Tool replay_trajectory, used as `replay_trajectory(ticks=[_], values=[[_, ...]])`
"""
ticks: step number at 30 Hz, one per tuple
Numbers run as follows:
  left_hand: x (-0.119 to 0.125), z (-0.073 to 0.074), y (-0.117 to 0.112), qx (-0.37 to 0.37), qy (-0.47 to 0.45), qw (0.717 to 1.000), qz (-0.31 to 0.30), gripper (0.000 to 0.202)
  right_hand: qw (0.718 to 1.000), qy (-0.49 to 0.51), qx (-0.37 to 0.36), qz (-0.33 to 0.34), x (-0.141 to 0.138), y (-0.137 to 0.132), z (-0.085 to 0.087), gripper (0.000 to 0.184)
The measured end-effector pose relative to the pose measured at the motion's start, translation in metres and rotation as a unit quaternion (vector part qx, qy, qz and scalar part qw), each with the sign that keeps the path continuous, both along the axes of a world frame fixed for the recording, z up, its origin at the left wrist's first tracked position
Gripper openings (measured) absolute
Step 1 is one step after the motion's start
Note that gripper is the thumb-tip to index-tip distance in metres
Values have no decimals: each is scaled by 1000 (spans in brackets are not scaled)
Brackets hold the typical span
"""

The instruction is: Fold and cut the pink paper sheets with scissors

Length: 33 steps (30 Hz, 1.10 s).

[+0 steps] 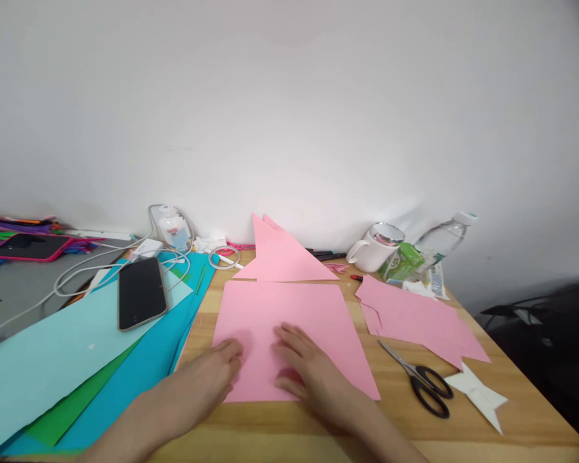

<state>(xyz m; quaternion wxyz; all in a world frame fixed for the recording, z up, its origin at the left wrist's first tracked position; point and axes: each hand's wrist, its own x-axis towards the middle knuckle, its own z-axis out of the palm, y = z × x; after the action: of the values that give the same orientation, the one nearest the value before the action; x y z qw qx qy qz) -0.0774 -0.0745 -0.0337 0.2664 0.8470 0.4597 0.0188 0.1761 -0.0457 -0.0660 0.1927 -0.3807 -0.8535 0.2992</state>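
A flat pink paper sheet lies on the wooden table in front of me. Over its left edge my left hand rests with bent fingers, slightly blurred, and nothing shows in its grasp. My right hand is on the middle of the sheet, fingers spread and thumb apart. Just beyond the sheet's far edge stands a folded pink paper piece with pointed corners. To the right are black-handled scissors, their blades partly open, beside a white folded paper shape.
More pink paper lies at the right. Behind it are a white mug, a green box and a clear bottle. On the left, a phone and a white cable lie over blue and green sheets.
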Motion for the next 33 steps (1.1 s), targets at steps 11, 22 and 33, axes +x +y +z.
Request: replay_trajectory(ticks=[11, 22, 33], values=[[-32, -23, -11, 114, 38, 992, -24, 65, 998, -64, 18, 18, 14, -5, -13, 67], [-23, 8, -25, 132, 70, 987, -58, 53, 995, -84, 48, 29, 11, -6, -11, 73], [2, 37, -9, 61, 80, 995, -4, 34, 994, -104, 12, 24, 10, -7, 1, 65]])
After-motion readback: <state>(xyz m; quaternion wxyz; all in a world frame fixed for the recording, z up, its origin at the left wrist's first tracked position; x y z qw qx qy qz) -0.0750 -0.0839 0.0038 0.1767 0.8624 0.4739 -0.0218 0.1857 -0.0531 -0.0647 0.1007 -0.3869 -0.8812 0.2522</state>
